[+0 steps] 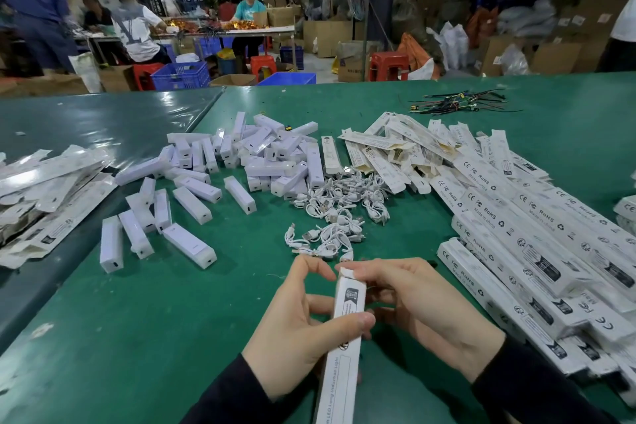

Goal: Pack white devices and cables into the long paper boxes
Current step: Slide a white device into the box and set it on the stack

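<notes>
Head view: both hands grasp one long paper box (345, 317) over the green bench (172, 337); left hand (303, 323) wraps its middle, right hand (423, 306) pinches the top flap. Cables (330, 217) lie just beyond the box, white devices (206, 189) beyond-left, packed boxes (537, 251) right.

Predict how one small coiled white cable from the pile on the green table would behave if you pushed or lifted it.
The cable pile looks tangled, so one cable would probably drag its neighbours along. Thin, loosely looped cord suggests it is floppy and light. It seems unlikely to roll on the green table.
</notes>
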Motion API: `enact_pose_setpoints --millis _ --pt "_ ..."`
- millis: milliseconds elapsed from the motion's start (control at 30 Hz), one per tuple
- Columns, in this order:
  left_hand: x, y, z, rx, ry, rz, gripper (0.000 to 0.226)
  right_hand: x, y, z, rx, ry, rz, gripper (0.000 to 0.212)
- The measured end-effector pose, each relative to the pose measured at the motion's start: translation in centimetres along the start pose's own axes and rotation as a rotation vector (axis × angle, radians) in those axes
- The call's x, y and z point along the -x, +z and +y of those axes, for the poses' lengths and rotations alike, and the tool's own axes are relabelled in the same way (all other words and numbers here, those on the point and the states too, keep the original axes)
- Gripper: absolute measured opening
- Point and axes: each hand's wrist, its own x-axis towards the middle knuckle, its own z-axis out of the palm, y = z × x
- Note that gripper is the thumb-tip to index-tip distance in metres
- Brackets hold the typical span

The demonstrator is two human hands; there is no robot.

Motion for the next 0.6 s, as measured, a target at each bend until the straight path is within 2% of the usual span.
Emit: enact_pose_setpoints --millis 167,433,600 --pt "0.1 0.0 0.4 0.023 -0.022 -0.031 0.056 0.1 -0.2 0.0 0.027 -0.021 -0.014 0.018" --pt "-0.1 -0.9 0.6 0.102 -0.064 -0.059 0.061 0.2 0.0 0.4 0.164 -0.331 -0.022 0.024" --pt "-0.3 -1.4 1.0 0.198 -0.158 -0.048 0.064 0.0 -0.6 0.8 0.201 -0.407 -0.095 0.017"
